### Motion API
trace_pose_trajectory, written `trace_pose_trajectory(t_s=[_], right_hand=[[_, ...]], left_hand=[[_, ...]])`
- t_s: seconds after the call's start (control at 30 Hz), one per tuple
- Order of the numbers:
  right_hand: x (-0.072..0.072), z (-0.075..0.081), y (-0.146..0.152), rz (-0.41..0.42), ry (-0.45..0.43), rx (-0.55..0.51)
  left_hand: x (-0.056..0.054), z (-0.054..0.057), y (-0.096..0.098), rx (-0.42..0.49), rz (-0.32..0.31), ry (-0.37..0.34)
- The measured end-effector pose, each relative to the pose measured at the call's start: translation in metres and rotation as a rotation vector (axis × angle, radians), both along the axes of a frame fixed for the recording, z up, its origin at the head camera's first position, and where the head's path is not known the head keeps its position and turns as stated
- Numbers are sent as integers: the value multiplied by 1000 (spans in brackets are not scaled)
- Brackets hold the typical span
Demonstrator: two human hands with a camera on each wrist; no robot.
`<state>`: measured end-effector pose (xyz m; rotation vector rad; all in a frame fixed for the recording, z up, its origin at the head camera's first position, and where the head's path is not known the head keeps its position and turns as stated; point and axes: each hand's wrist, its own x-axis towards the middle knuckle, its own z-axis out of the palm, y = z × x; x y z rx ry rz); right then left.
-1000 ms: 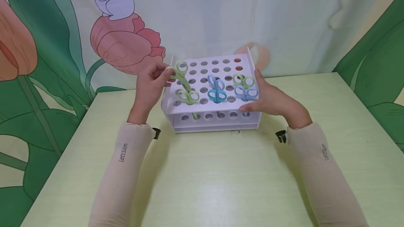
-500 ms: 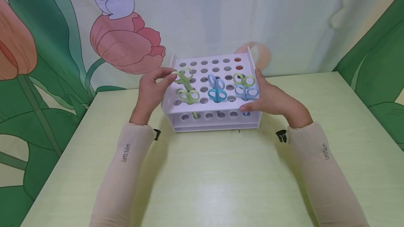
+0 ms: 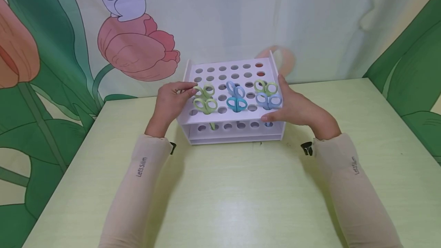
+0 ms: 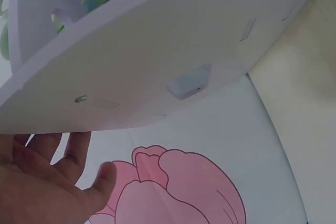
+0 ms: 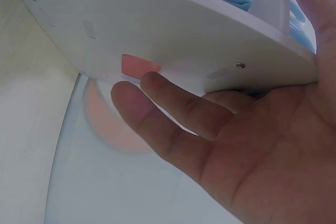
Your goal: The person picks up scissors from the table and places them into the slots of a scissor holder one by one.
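A white rack [image 3: 220, 116] with rows of round holes stands on the table, several scissors hanging in its top panel. At the rack's left side my left hand [image 3: 169, 102] pinches a handle loop of light green scissors [image 3: 208, 90], whose blades are down in the rack. Just in front sits another pair of light green scissors [image 3: 206, 106]. My right hand [image 3: 294, 104] holds the rack's right end, thumb at the front edge; in the right wrist view its fingers lie along the side wall [image 5: 184, 40]. The left wrist view shows the left side wall [image 4: 131, 72], the pinch hidden.
Mid-rack are light blue scissors [image 3: 236, 89] and teal scissors [image 3: 237, 105]. Toward the right end sit green scissors [image 3: 266, 87] and blue scissors [image 3: 268, 101]. A printed curtain [image 3: 220, 18] hangs behind the pale green table [image 3: 234, 194].
My left hand has lowered and shifted slightly right, and the green scissors have sunk deeper into the rack. The right hand stays on the rack's right end.
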<state>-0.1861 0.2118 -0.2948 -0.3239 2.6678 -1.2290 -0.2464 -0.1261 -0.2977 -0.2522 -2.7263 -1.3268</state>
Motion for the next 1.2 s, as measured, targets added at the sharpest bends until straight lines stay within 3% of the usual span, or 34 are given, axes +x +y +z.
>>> trace_pose_trajectory(t_s=[0.33, 0.77, 1.07, 1.2], right_hand=[[0, 1, -2, 5, -5, 21], [1, 2, -1, -1, 6, 21], [2, 3, 0, 15, 49, 25], [13, 1, 4, 50, 73, 51]], left_hand=[[0, 2, -2, -116, -27, -57], [-1, 3, -1, -116, -57, -54], [12, -7, -9, 23, -77, 90], [23, -13, -11, 6, -90, 97]])
